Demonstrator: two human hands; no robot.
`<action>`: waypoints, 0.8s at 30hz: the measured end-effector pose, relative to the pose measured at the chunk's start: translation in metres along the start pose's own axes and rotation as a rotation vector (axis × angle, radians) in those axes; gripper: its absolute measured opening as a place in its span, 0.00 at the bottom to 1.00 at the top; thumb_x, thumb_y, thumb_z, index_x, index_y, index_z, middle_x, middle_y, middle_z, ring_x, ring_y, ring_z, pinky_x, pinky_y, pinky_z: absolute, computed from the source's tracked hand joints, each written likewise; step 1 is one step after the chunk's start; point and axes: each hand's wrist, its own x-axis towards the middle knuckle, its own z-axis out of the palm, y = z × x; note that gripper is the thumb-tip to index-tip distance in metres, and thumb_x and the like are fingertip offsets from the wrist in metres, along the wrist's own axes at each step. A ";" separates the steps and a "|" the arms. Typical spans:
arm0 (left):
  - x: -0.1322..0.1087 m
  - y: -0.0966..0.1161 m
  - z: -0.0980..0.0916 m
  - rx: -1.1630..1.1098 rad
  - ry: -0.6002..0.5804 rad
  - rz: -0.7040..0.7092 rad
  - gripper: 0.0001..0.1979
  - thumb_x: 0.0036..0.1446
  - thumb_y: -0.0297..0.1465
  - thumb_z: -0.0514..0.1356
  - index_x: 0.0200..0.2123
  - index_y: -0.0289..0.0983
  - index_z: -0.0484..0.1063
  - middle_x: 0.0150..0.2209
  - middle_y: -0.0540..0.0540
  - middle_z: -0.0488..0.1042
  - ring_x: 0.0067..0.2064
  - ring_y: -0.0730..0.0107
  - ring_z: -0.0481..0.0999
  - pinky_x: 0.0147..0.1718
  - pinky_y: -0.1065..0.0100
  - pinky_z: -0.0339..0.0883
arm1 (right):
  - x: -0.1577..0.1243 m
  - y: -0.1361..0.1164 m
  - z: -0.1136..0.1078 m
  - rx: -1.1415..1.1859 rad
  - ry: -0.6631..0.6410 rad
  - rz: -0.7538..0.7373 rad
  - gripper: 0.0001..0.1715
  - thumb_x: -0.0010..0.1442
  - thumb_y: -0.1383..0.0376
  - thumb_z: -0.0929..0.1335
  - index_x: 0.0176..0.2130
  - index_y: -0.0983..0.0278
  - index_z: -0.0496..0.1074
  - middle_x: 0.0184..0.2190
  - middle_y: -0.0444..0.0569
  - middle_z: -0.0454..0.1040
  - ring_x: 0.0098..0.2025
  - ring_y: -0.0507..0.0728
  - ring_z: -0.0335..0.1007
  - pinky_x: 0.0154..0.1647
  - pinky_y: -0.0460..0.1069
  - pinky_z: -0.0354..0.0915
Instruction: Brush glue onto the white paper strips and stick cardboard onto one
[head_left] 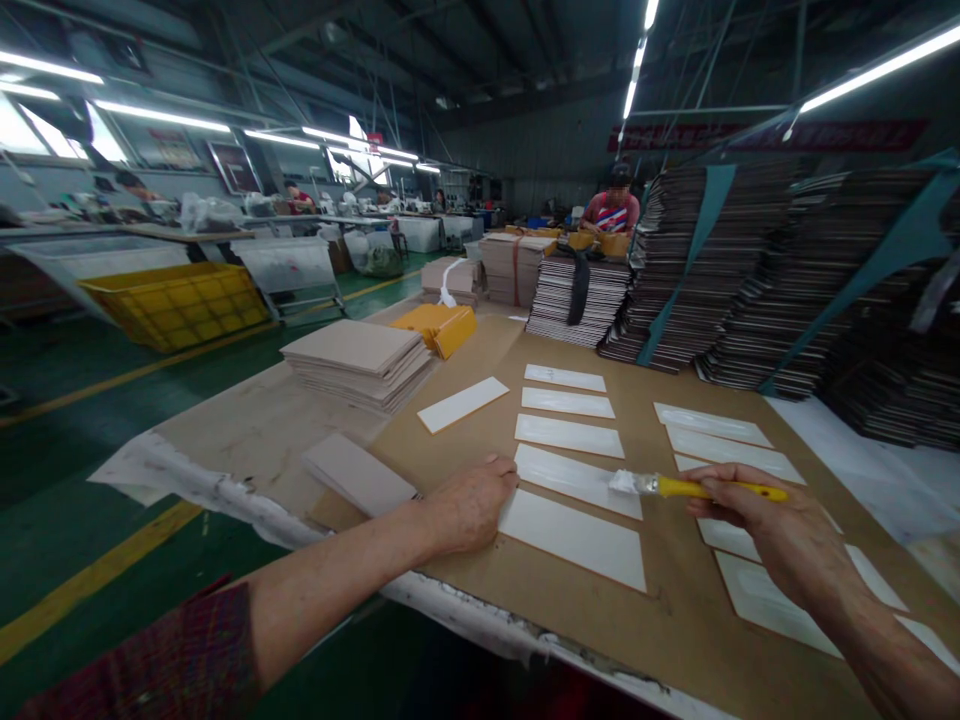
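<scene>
My right hand [765, 510] is closed around the yellow handle of a paintbrush [682, 487]. White paste coats the bristles, which touch the right end of a white rectangular strip [574, 478]. At that strip's left end is my left hand [476, 500], fingers curled in against its edge; the fingertips are partly hidden. Nearer me lies a wider white strip [577, 540] with an orange-brown edge. Several more white strips [568, 433] form a column beyond. Under and beside my right hand runs a second column of white strips [735, 440], some shiny and partly covered by the hand and forearm.
A lone white strip [463, 403] lies left of the columns. Stacked beige boards [356, 350], a yellow bundle [442, 325] and a small beige pile [360, 475] stand on the left. Tall dark stacks [720, 260] line the back right. Another person [611, 210] is behind the stacks.
</scene>
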 end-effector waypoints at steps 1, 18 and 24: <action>0.000 0.000 0.000 -0.011 0.000 -0.003 0.20 0.47 0.21 0.60 0.46 0.32 0.71 0.49 0.37 0.73 0.51 0.53 0.71 0.57 0.58 0.65 | -0.001 0.001 -0.003 -0.033 0.008 0.002 0.21 0.47 0.51 0.74 0.36 0.63 0.80 0.44 0.52 0.80 0.42 0.62 0.78 0.49 0.52 0.73; -0.005 -0.001 0.000 -0.076 0.007 0.019 0.22 0.49 0.18 0.56 0.49 0.35 0.69 0.51 0.39 0.72 0.54 0.57 0.70 0.61 0.59 0.61 | 0.003 -0.027 0.042 -0.152 -0.176 -0.052 0.24 0.52 0.47 0.71 0.42 0.61 0.78 0.42 0.51 0.81 0.42 0.62 0.77 0.48 0.54 0.70; -0.006 0.000 0.000 -0.090 0.018 0.012 0.23 0.47 0.18 0.57 0.49 0.34 0.69 0.51 0.38 0.71 0.53 0.56 0.70 0.58 0.59 0.65 | -0.003 -0.012 0.000 -0.458 -0.098 -0.277 0.20 0.58 0.47 0.68 0.42 0.57 0.78 0.44 0.48 0.79 0.50 0.64 0.74 0.51 0.55 0.68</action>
